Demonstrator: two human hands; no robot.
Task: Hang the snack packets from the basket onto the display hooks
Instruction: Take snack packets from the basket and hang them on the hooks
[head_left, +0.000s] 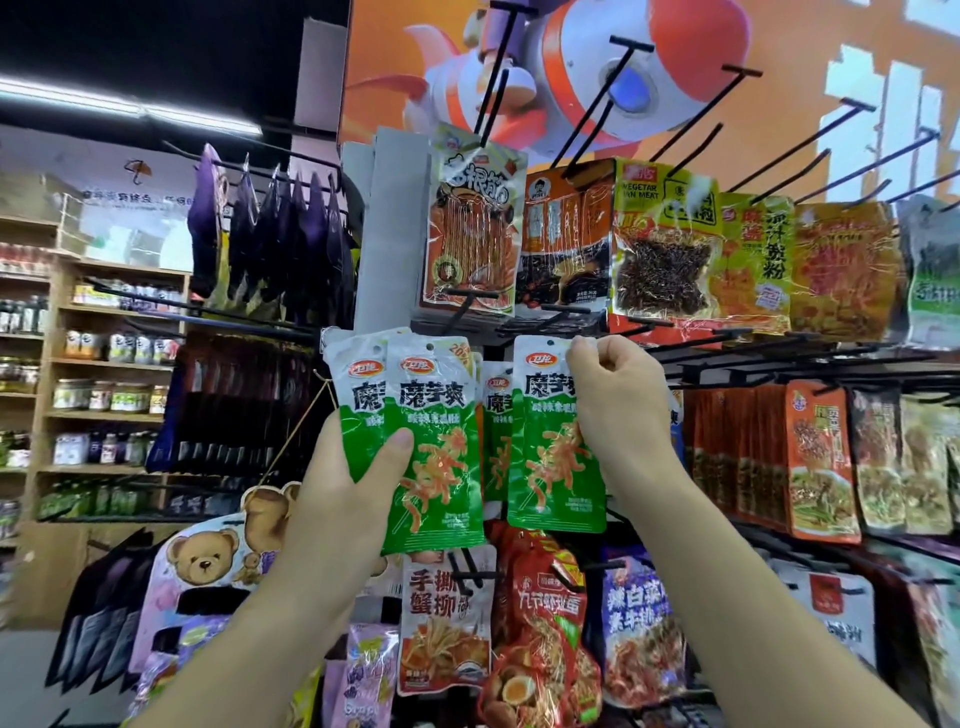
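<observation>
Packets in green and white fill the middle of my view from the head camera. The left hand (353, 483) grips a small bunch of green packets (434, 447). Its thumb lies flat on the front one and its fingers wrap round the back. The bunch is held upright, just left of the rack's middle post. The right hand (618, 400) pinches the top right corner of a single green packet (556, 441) with curled fingers. That packet hangs straight down from the pinch, with its top edge just under a row of black hooks (566, 309). I cannot tell if its hole is on a hook. Between the two hands I see another green packet (496, 415) of the same kind, hanging a little further back. Above the hands hangs a row of other snacks: an orange packet (475, 228), a brown packet (566, 234) and a yellow packet (665, 244), side by side. Below the hands hang a white packet (447, 623) and a red packet (545, 623). To the lower left is a card with a teddy bear (205, 561) on it. Far left stand wooden shelves (47, 364) with jars and bottles. Behind the top hooks is a big orange poster (779, 41).
</observation>
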